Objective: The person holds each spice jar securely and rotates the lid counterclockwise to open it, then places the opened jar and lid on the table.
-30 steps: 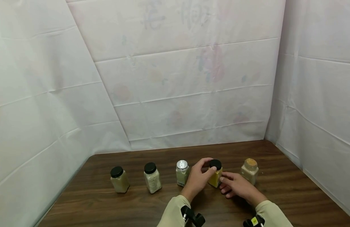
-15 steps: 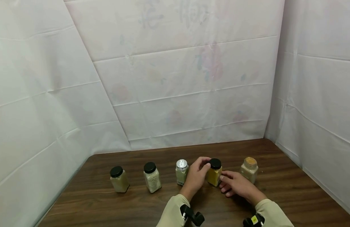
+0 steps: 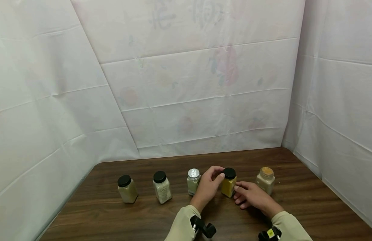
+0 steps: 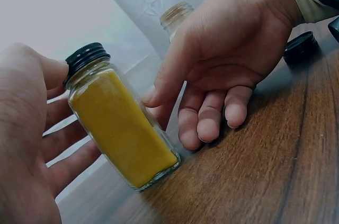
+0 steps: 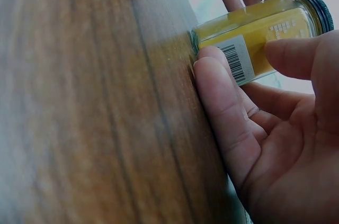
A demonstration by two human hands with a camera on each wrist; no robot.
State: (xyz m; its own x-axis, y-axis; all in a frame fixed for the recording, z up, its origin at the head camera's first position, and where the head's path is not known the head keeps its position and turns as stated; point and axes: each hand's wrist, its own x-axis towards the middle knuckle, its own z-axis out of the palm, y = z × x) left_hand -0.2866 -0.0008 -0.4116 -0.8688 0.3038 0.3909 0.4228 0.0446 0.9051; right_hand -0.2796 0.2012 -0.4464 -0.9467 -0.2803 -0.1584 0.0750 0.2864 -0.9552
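Note:
A square glass jar (image 3: 228,186) of yellow powder stands on the table with a black screw lid (image 4: 87,61) on top. My left hand (image 3: 207,186) is at the lid's left side, thumb and forefinger touching it and the other fingers spread behind the jar. From the right, my right hand (image 3: 251,196) holds the lower part of the jar, thumb against its side near a barcode label (image 5: 236,61). Just beyond the right hand is a lidless jar (image 3: 265,180) of tan powder. A loose black lid (image 4: 300,47) lies near the right wrist in the left wrist view.
Left of my hands stand a silver-topped jar (image 3: 193,182), a black-lidded jar of pale flakes (image 3: 163,191) and a black-lidded jar of greenish-tan powder (image 3: 128,193). White cloth (image 3: 186,83) hangs around the back and sides of the brown wooden table (image 3: 113,224).
My left thumb has slid left from across the front of the yellow jar's lid to its left edge. The right hand has hardly moved, and the jar stays in place.

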